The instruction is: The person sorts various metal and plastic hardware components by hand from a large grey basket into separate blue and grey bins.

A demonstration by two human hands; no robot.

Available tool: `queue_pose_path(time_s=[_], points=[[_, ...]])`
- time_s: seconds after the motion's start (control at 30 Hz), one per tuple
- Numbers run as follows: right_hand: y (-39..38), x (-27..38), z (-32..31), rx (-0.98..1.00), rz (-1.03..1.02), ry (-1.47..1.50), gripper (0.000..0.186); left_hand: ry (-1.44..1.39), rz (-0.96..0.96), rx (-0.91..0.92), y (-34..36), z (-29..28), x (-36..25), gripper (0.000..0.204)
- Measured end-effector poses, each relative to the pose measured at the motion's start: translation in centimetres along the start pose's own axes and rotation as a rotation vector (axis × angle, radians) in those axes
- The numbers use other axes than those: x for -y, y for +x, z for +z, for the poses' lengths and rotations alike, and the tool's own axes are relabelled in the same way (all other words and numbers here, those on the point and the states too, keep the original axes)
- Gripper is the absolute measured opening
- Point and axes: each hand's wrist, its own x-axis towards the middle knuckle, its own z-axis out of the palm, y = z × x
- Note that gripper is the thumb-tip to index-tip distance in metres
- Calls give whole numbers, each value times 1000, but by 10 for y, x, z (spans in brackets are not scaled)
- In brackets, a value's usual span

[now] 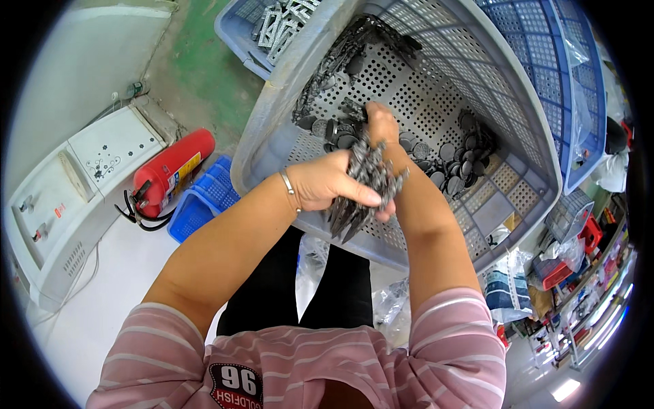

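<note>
My left hand is closed around a thick bunch of slim, dark grey metal pieces with pointed ends, above the near side of a large grey plastic basket. Deeper in the basket, my right hand reaches down with its fingers curled on a few similar dark pieces; its fingertips are partly hidden. Round dark metal discs lie scattered over the perforated basket floor. More slim pieces are heaped along the basket's far left side.
Behind the basket is a blue crate of silvery metal parts. A red fire extinguisher, a small blue basket and a white water dispenser are at left. Blue baskets are stacked at right, near plastic bags.
</note>
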Motion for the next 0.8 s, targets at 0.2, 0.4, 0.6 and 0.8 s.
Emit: queue_pose_path(time_s=[0.2, 0.4, 0.6, 0.8], points=[[-15, 8, -52, 206, 535, 1374, 29, 5, 328, -549, 9, -20, 3, 29], [-65, 40, -109, 385, 299, 1853, 42, 109, 521, -779, 24, 12, 18, 22], [-95, 38, -98, 393, 316, 2124, 56, 722, 363, -740, 44, 79, 49, 79], [-119, 8, -159, 382, 3, 2470, 66, 431, 633, -838, 22, 126, 5, 57]])
